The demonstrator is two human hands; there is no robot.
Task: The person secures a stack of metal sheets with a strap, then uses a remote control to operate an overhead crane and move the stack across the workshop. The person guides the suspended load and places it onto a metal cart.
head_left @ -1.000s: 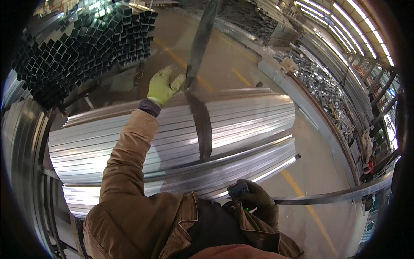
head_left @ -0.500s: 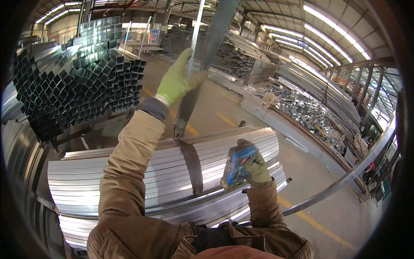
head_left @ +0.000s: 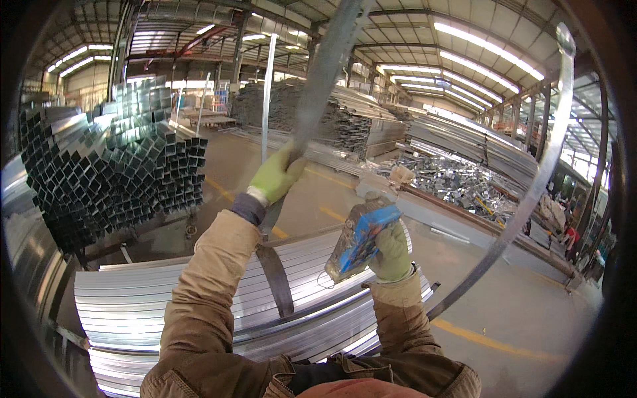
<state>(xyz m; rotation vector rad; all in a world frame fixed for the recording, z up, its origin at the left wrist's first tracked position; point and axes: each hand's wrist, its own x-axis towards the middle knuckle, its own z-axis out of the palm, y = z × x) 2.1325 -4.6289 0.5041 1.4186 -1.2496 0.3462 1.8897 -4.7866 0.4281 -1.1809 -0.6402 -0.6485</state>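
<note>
Two gloved hands are in view: the left hand (head_left: 280,176) in the upper middle of the frame, its fingers partly curled against the one dark strap (head_left: 318,86), though whether they have closed on it I cannot tell; the right hand (head_left: 393,252), right of centre, is wrapped firmly around one blue-and-dark block (head_left: 363,240), held tilted. The strap slants from the top edge down past the left hand to the upper of two bundles of silver bars (head_left: 126,298) at lower left and centre, and one dark band (head_left: 274,282) crosses that bundle. One long grey strip (head_left: 529,199) curves up the right side, its tip at upper right. One stack of square tubes (head_left: 119,179), too many to count, fills the left; one scrap heap (head_left: 458,182) lies at right, with one person in red (head_left: 570,235) at the far right. Half a second ago the left hand's fingers were stretched out beside the strap; now they are bent at it. The block appears slightly higher in the frame, the strip's tip has come into view, and more of the roof (head_left: 398,40) shows.
</note>
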